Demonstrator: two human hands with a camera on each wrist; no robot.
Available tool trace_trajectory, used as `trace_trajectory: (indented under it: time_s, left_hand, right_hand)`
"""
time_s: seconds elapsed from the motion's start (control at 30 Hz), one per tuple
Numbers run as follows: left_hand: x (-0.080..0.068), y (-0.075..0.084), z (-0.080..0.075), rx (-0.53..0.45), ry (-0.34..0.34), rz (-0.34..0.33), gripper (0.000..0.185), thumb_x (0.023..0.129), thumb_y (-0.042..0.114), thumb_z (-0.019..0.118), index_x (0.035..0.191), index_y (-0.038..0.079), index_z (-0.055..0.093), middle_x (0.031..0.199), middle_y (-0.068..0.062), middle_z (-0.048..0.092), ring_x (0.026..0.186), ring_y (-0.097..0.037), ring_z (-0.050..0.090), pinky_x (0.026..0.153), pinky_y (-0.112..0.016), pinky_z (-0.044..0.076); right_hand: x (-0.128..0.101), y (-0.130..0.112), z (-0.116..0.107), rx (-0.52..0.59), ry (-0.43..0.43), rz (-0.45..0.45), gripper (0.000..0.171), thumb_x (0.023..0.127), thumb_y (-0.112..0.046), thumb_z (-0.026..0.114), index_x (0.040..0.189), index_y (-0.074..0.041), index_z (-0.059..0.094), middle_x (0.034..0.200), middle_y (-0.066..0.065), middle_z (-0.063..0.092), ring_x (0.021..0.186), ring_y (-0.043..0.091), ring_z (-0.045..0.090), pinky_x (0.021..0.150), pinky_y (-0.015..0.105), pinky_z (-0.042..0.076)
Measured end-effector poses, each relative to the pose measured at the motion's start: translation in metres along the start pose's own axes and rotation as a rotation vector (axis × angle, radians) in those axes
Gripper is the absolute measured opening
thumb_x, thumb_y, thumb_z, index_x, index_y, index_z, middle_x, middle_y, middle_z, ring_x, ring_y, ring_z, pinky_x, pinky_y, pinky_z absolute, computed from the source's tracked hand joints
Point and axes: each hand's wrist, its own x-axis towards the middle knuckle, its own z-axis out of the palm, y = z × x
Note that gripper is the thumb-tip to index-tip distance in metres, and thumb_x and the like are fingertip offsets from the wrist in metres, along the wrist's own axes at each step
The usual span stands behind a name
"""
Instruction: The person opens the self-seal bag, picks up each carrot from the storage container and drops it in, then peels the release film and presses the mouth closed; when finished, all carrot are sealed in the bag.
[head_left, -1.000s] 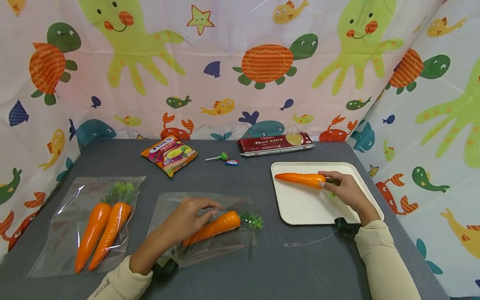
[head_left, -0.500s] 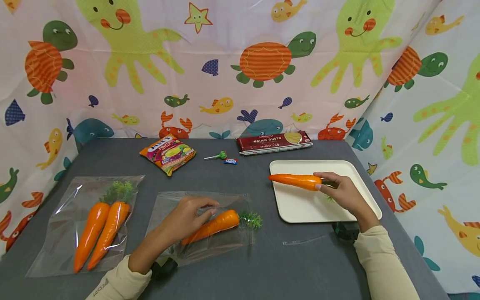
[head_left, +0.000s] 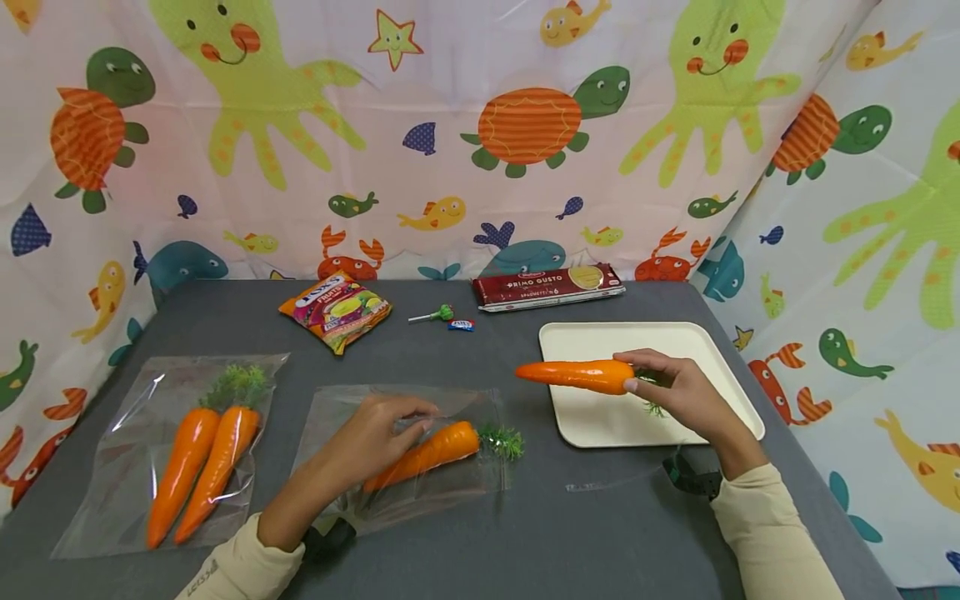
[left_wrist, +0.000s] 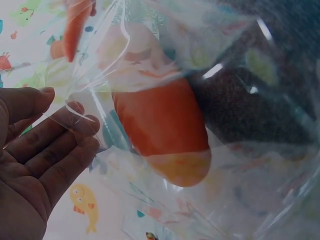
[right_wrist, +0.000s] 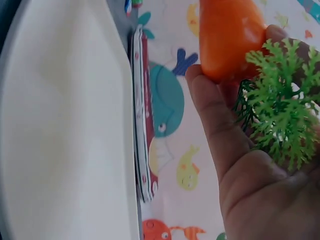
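Observation:
My right hand (head_left: 690,396) grips an orange toy carrot (head_left: 573,376) by its top end, with the pointed tip facing left. Its green leaves (right_wrist: 285,100) lie against the palm in the right wrist view. Below that hand is a cream tray (head_left: 600,429). My left hand (head_left: 386,433) holds the upper film of a clear plastic bag (head_left: 330,408); through the film its fingertips show in the left wrist view. Inside this bag lies another carrot (head_left: 442,446), its leafy top (head_left: 504,442) poking out at the right-hand opening.
A second clear bag (head_left: 142,425) with two carrots (head_left: 183,467) lies at the left. Along the back are an orange snack packet (head_left: 337,310), a green lollipop (head_left: 442,312), a small blue wrapped sweet (head_left: 461,325) and a red spaghetti pack (head_left: 547,287). A printed curtain (head_left: 420,108) stands behind.
My right hand has lifted the carrot from the tray and brought it left and nearer, so its tip now reaches past the tray's left rim. My left hand stays put on the bag.

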Motion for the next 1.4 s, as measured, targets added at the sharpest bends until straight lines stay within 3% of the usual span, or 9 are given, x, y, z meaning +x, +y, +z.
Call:
trace_trajectory:
  time_s: [0.23,0.67,1.03,1.23,1.4]
  left_hand:
    - [-0.002,-0.001,0.002,-0.01,-0.008,-0.014,0.019,0.093,0.006,0.066,0.112,0.005,0.07,0.106,-0.008,0.071,0.092,-0.012,0.067,0.078,-0.038,0.056]
    - [0.0,0.0,0.001,0.002,-0.001,-0.026,0.019,0.094,0.008,0.066,0.112,0.008,0.071,0.106,-0.006,0.071,0.088,-0.009,0.067,0.076,-0.035,0.057]
    - [-0.002,0.002,-0.002,0.002,-0.018,-0.034,0.02,0.093,0.007,0.066,0.113,0.005,0.07,0.104,-0.009,0.072,0.054,-0.008,0.057,0.061,-0.026,0.051]
    - [-0.001,0.002,-0.001,0.029,-0.005,-0.012,0.02,0.093,0.007,0.067,0.112,0.004,0.07,0.103,-0.008,0.072,0.055,-0.003,0.056,0.062,-0.025,0.052]
    - [-0.002,0.002,-0.002,0.011,-0.016,-0.035,0.02,0.093,0.008,0.066,0.113,0.005,0.07,0.103,-0.007,0.072,0.045,-0.001,0.044,0.057,-0.025,0.049]
  right_hand:
    - [-0.005,-0.01,0.008,0.075,-0.069,-0.056,0.034,0.095,-0.006,0.064,0.128,-0.002,0.062,0.124,0.016,0.058,0.099,0.022,0.062,0.082,0.028,0.055]
    - [-0.008,-0.024,0.02,0.104,-0.221,-0.166,0.036,0.092,0.002,0.064,0.127,-0.004,0.063,0.124,0.014,0.059,0.102,0.023,0.06,0.083,0.032,0.055]
    - [-0.01,-0.036,0.041,0.05,-0.292,-0.196,0.035,0.09,-0.003,0.068,0.125,-0.009,0.065,0.12,0.007,0.062,0.099,0.022,0.06,0.082,0.031,0.055]
    - [-0.01,-0.036,0.051,0.042,-0.309,-0.194,0.035,0.09,-0.005,0.07,0.124,-0.01,0.066,0.119,0.006,0.062,0.098,0.022,0.06,0.08,0.032,0.055]
    - [-0.008,-0.034,0.061,0.025,-0.341,-0.19,0.035,0.09,-0.008,0.07,0.125,-0.009,0.066,0.119,0.004,0.062,0.098,0.021,0.06,0.083,0.031,0.054]
